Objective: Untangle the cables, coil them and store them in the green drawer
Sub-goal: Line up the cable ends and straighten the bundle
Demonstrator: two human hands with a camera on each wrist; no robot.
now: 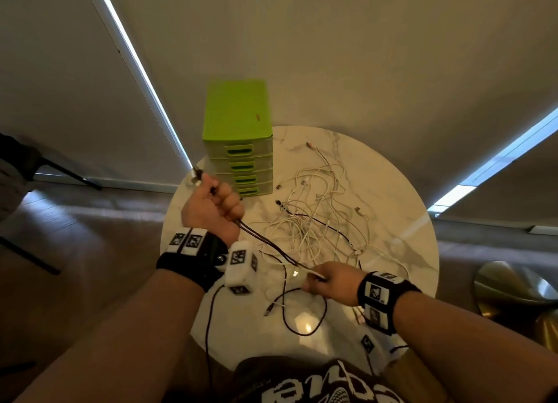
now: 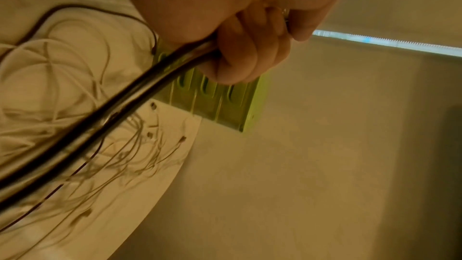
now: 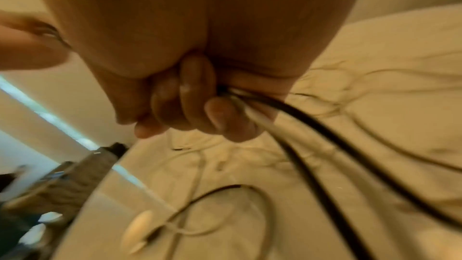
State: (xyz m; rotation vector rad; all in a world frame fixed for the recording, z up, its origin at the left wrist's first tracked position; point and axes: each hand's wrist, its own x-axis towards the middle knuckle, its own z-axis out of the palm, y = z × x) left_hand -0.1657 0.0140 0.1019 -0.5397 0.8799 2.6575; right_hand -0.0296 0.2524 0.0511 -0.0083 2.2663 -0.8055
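Observation:
My left hand [image 1: 216, 203] is raised in a fist that grips doubled black cable strands [image 1: 265, 242], with plug ends [image 1: 196, 174] sticking out above the thumb. The strands run taut down to my right hand [image 1: 327, 282], which grips them together with a white cable end, near the table's front. A slack loop of black cable [image 1: 305, 315] lies below the hands. A tangle of white cables [image 1: 320, 209] is spread over the round marble table [image 1: 392, 191]. The green drawer unit [image 1: 238, 143] stands at the back left, all drawers closed. The left wrist view shows fingers [image 2: 240, 52] curled round the black strands [image 2: 125, 102]; the right wrist view shows fingers [image 3: 197, 106] clamping them [image 3: 325, 141].
The drawer unit [image 2: 220, 104] sits close to the table's left rim, just behind my left hand. A dark chair [image 1: 27, 161] is on the floor to the left, and a brass-coloured round object [image 1: 510, 288] sits low on the right. My lap is at the front table edge.

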